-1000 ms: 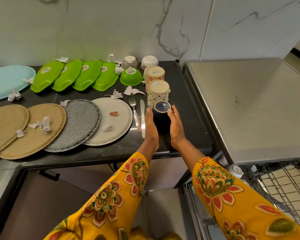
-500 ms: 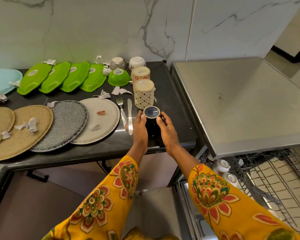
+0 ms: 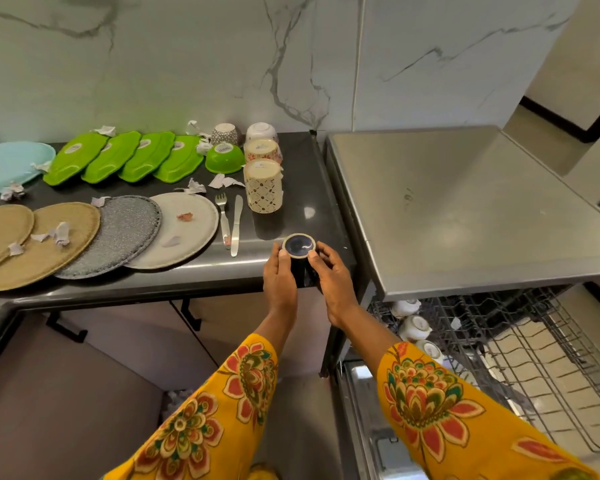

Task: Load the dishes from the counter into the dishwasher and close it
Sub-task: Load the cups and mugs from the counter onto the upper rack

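Yellow floral sleeves reach forward; the left hand (image 3: 278, 271) and right hand (image 3: 331, 271) grip a dark cup (image 3: 300, 259) upside down between them at the counter's (image 3: 305, 188) front edge. Right, cups (image 3: 413, 327) sit in the pulled-out rack (image 3: 520, 341). Farther back lie a fork (image 3: 223, 216), knife (image 3: 236, 223), plates (image 3: 174, 230), two patterned cups (image 3: 263, 187) and green dishes (image 3: 125, 157).
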`<action>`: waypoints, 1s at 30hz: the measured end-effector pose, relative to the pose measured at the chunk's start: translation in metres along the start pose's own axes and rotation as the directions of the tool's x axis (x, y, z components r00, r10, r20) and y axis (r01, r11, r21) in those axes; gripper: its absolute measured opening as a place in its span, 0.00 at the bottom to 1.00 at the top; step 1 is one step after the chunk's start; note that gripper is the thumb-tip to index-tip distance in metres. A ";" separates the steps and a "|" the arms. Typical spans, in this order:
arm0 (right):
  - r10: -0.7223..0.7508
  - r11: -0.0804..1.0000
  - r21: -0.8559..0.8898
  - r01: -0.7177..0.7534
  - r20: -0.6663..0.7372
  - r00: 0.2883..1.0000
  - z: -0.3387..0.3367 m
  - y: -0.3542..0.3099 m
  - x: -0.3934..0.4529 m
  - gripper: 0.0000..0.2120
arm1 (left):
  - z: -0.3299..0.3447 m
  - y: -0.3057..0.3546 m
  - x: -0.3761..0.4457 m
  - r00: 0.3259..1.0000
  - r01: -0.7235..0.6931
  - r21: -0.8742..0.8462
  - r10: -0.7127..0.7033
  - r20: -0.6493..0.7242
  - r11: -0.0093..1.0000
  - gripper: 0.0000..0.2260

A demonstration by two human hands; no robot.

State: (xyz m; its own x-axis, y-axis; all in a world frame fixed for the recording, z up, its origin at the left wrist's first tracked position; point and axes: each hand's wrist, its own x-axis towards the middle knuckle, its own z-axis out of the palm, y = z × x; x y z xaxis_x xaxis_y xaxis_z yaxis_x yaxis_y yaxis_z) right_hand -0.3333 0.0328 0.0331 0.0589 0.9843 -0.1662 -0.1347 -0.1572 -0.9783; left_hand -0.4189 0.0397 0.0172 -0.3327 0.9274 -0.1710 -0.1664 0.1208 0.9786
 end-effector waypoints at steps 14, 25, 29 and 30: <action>-0.109 0.994 -0.045 0.101 -0.259 0.960 -0.132 -0.003 -0.066 0.12 | 0.094 -0.025 -0.110 0.989 0.086 -0.116 -0.071 0.128 0.990 0.18; -0.111 0.994 -0.041 0.103 -0.448 0.887 -0.251 0.014 -0.104 0.10 | 0.179 -0.045 -0.189 0.921 0.245 -0.094 -0.201 0.334 0.965 0.11; -0.047 0.999 -0.032 0.035 -0.485 0.873 -0.290 0.025 -0.112 0.08 | 0.204 -0.065 -0.204 0.867 0.302 0.003 -0.276 0.414 0.953 0.08; -0.031 0.999 -0.031 0.018 -0.499 0.866 -0.299 0.029 -0.112 0.07 | 0.210 -0.069 -0.207 0.853 0.309 0.024 -0.288 0.435 0.951 0.09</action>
State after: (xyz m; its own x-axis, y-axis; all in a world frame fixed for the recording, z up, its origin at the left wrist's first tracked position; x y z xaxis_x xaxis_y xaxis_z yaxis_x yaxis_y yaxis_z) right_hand -0.0477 -0.1064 -0.0132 0.5489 0.8173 -0.1753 -0.1025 -0.1424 -0.9845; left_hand -0.1437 -0.0865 0.0095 0.1676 0.9105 -0.3781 -0.2390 0.4096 0.8804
